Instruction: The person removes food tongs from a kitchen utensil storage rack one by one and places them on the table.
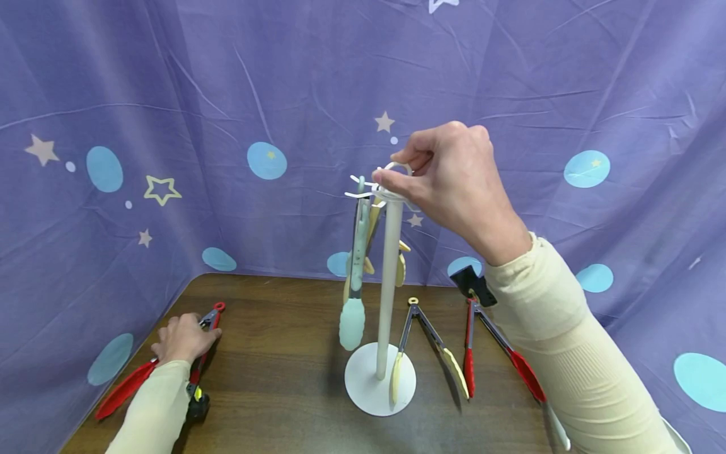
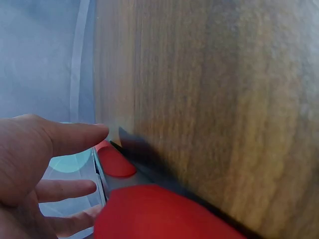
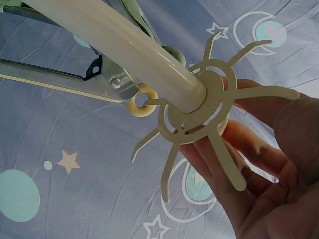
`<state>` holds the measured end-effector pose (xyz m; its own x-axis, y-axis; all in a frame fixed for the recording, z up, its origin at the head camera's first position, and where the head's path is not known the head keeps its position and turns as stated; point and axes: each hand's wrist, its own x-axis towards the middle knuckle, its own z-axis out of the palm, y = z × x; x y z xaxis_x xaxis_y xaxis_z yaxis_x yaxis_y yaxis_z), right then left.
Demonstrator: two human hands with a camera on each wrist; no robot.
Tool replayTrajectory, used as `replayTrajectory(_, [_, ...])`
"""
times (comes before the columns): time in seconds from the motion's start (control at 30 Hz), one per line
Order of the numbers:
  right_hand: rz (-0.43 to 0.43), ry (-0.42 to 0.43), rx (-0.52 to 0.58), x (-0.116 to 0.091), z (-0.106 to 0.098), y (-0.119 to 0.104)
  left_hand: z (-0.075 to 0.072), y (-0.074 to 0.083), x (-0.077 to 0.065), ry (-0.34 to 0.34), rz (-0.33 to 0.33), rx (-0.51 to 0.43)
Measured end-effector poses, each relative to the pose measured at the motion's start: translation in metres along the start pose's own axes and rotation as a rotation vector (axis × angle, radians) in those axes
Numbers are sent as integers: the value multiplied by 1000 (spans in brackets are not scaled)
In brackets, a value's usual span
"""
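“Pinching the loop atop the white stand, is the right hand; does the head view show the whole grip?”

“Only from above: thumb and finger clamped together on it; the right wrist view looks up from below, where curved hooks radiate just under the fingers and a yellow end ring sits at one of them.”

“And the left hand?”

“Over the red tongs, at the left of the wooden table; its fingers are straight and apart; the left wrist view brings thumb and fingertips right up to the metal edge, though whether they touch it I cannot tell.”

“What else does the head view alone give?”

“The round base under the pole; mint-green tongs hanging full length to the left of it; pale-yellow tongs on the table with their arms spread; farther right, a second red pair, also spread, partly behind the right sleeve.”
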<state>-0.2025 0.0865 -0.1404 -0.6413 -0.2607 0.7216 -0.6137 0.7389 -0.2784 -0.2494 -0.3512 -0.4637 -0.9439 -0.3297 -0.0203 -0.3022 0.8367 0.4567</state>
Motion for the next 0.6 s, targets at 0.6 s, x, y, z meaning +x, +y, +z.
replayTrajectory(0.6, [-7, 2, -8, 0, -2, 1, -18, 21, -12, 173, 107, -29])
